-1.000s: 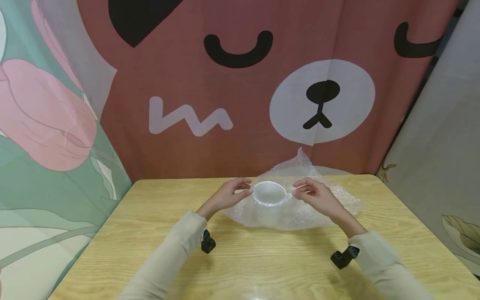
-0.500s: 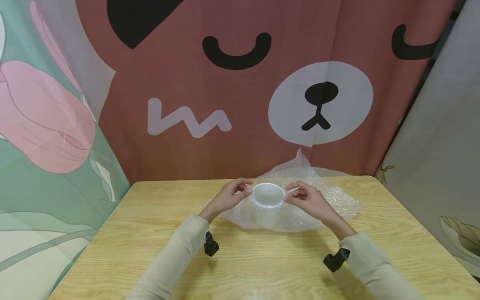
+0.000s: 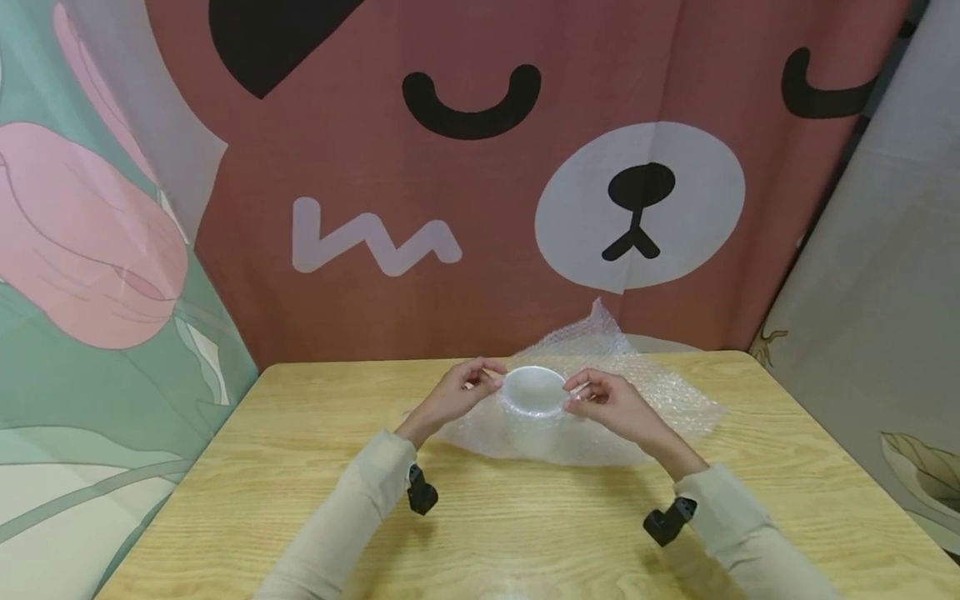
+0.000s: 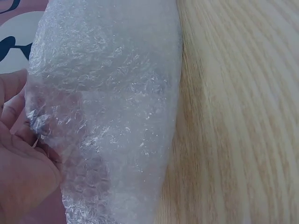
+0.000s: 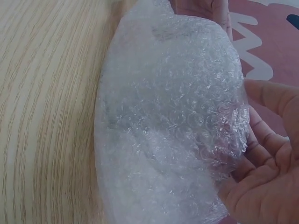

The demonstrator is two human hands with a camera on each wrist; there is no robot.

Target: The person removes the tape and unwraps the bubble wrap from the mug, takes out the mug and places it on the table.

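A white round cup (image 3: 534, 390) stands mouth up toward the back of the table, with clear bubble wrap (image 3: 663, 400) spread under it and up around its sides. At the rim's left side, my left hand (image 3: 452, 393) pinches the wrap between thumb and fingers. My right hand (image 3: 617, 407) pinches the wrap against the rim's right side. In the left wrist view, the bubble wrap (image 4: 117, 107) hides the cup and some fingertips of the left hand (image 4: 25, 179). The right wrist view has the right hand (image 5: 268, 182) at the edge of the wrap (image 5: 173, 112).
The wooden table (image 3: 480, 525) extends toward me in front of the wrap. A peak of wrap rises behind the cup, near the brown curtain (image 3: 360, 317) with a bear face. Printed curtains hang at both sides. Black wrist cameras (image 3: 422, 492) sit below both sleeves.
My right hand has moved left, bringing its wrap in against the cup's rim. My left hand stays nearly where it was. The cup appears slightly further left.
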